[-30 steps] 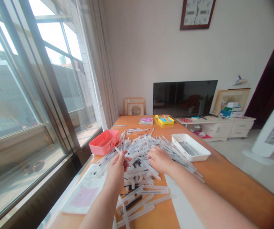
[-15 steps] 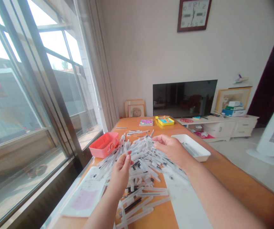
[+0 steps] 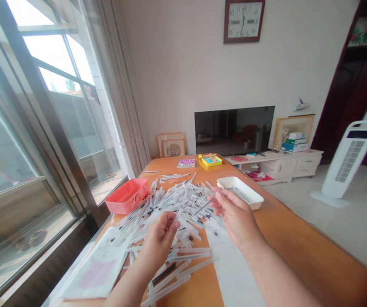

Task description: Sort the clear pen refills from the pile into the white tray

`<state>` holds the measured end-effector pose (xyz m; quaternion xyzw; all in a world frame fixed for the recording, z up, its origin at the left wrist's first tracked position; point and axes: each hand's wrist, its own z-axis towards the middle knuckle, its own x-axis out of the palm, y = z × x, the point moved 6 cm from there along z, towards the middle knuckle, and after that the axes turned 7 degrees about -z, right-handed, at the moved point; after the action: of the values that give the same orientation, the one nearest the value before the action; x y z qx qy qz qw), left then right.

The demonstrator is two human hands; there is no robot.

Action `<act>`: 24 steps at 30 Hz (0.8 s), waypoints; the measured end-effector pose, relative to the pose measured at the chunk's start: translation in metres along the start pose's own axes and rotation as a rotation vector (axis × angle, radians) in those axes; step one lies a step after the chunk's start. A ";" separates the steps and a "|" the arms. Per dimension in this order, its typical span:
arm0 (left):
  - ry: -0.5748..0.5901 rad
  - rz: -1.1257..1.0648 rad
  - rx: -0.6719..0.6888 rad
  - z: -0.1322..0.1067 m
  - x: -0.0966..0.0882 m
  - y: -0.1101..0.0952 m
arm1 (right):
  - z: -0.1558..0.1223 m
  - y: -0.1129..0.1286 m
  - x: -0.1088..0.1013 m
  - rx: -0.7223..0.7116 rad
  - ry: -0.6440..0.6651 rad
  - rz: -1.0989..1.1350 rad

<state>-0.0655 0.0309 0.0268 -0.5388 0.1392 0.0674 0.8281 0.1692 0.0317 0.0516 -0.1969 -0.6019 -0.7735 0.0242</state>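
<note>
A large heap of translucent white pen barrels and caps [image 3: 183, 200], some with black parts, spreads over the wooden table. My right hand [image 3: 236, 215] is above the heap's right side, thumb and fingers pinched on a thin grey pen refill [image 3: 201, 208] that slants down to the left. At the heap's near side, my left hand [image 3: 159, 234] is closed, with a translucent pen barrel [image 3: 179, 214] at its fingertips, mostly hidden by the fingers. To the right, a white tray [image 3: 257, 204] holds several thin grey refills [image 3: 238, 194].
A red plastic basket [image 3: 119, 208] stands left of the heap. Near it lies an open notebook [image 3: 95, 268]; a white sheet [image 3: 231, 264] is on the right. A booklet [image 3: 185, 163] and yellow box [image 3: 211, 161] sit at the table's far end.
The view has turned to the right. My right hand has come back from the heap, and the thin refill now shows in its fingers. My left hand has lowered slightly.
</note>
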 end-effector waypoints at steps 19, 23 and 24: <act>0.096 0.112 0.023 -0.003 0.010 -0.012 | -0.001 -0.001 -0.006 -0.092 -0.048 -0.131; 0.126 0.096 -0.005 -0.003 0.012 -0.011 | -0.002 -0.006 -0.002 -0.084 -0.018 -0.164; 0.133 0.077 -0.016 -0.003 0.013 -0.011 | -0.003 -0.007 0.000 -0.082 -0.006 -0.170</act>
<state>-0.0509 0.0229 0.0310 -0.5427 0.2140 0.0642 0.8096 0.1664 0.0312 0.0445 -0.1483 -0.5845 -0.7960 -0.0516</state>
